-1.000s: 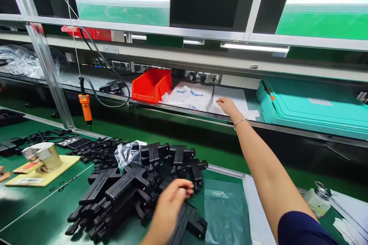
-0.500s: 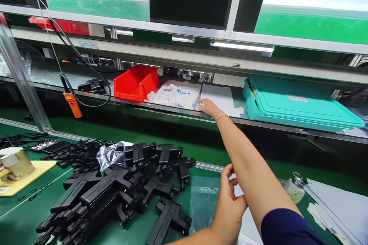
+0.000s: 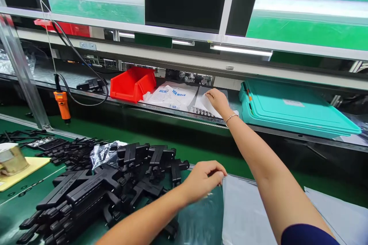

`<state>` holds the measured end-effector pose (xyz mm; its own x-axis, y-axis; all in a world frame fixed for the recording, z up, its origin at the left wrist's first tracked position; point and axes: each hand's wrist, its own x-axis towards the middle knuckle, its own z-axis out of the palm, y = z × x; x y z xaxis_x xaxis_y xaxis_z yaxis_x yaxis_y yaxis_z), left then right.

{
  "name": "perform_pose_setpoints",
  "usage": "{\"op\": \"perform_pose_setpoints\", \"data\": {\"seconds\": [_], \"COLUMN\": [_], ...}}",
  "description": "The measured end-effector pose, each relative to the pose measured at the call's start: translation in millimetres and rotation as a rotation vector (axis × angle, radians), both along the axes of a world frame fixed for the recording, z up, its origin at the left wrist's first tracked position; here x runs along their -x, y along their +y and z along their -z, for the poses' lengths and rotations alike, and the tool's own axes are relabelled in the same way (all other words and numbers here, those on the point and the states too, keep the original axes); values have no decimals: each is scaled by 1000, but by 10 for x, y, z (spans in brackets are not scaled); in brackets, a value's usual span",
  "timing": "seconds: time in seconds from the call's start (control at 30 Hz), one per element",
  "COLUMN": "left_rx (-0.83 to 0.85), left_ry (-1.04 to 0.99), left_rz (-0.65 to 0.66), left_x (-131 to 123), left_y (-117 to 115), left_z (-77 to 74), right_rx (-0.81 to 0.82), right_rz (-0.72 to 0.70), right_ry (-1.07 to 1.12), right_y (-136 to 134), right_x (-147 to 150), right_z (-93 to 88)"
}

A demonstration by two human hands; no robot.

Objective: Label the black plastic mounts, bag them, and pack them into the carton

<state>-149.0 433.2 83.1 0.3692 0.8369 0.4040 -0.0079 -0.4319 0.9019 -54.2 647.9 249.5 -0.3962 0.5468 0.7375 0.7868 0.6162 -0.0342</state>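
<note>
My right hand (image 3: 217, 100) is out over the shelf, its fingers closed on the edge of a white paper sheet (image 3: 203, 101). The sheet is lifted at the front, and a row of small dark marks or pieces (image 3: 202, 111) shows below it. My left hand (image 3: 204, 180) is lower, above the bench, with thumb and fingers pinched at the top edge of a clear plastic bag (image 3: 201, 218). Beside that bag lies a whitish sheet (image 3: 244, 210), partly behind my right forearm. White wiper packets (image 3: 175, 95) lie left of my right hand.
A red bin (image 3: 132, 84) and a teal lidded case (image 3: 299, 105) stand on the shelf. An orange electric screwdriver (image 3: 62, 105) hangs at the left. Several black plastic parts (image 3: 94, 187) are piled on the green bench, near a tape roll (image 3: 13, 159).
My right hand has moved right and raised the paper sheet's front, uncovering the row below. My left hand has moved left from under my right arm to the bag's edge.
</note>
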Motion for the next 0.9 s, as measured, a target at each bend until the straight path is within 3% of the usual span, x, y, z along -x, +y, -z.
{"op": "perform_pose_setpoints", "data": {"seconds": [0.13,0.23,0.33,0.4,0.53,0.63,0.77,0.83,0.9], "left_rx": [-302,-561,-654,-654,-621,-610,-627,-640,-654], "left_ry": [167,334,633,728,774,765,728,724,730], "left_rz": [-279,-504,-537,-480,-365,-345,-357,-359,-357], "left_x": [282,258,-12,-269,-711,-841,-805,-775,-769], "left_y": [522,1002,1450,1686,1957,2007,1936,1867,1795], "left_z": [-442,-883,-1249,-1389,-1456,-1434,-1403,-1389,-1378], "right_rx": [-3,-11,87,167,180,196,184,113,96], "right_rz": [-256,-417,-398,-375,-331,-233,160,256,198], "right_ry": [214,306,332,359,350,275,75,91,125], "right_y": [-294,-633,-1009,-1225,-1490,-1568,-1635,-1655,-1624], "right_x": [-514,-975,-1380,-1590,-1975,-2389,-2852,-2778,-2446], "right_z": [-123,-165,-179,-172,-129,-124,-171,-149,-61]}}
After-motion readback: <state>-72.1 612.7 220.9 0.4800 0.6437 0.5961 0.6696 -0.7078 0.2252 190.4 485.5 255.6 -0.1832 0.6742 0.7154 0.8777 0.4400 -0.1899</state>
